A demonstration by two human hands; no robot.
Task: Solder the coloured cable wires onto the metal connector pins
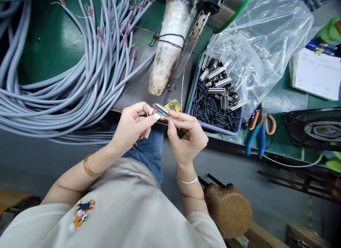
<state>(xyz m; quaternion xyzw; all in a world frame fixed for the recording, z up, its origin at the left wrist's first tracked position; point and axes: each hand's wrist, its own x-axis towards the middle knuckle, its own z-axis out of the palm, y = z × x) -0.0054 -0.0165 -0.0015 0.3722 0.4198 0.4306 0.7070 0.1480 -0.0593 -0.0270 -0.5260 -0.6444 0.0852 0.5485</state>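
My left hand (133, 125) and my right hand (186, 136) meet at the front edge of the green bench, above my lap. Between their fingertips is a small metal multi-pin connector (161, 109) with short coloured wires (154, 112) at its left end. The left hand's fingers pinch the wire end; the right hand's thumb and forefinger pinch the connector's right end. Both hands are closed. A grey cable end seems to run down behind my left palm, mostly hidden.
A big coil of grey cables (66, 81) with stripped coloured ends fills the left. A wrapped tool (170, 45) on a dark plate, a blue tray (195, 88) of black sleeves and connectors, a plastic bag (261, 45), blue pliers (257, 136), and a woven stool (227, 209) surround me.
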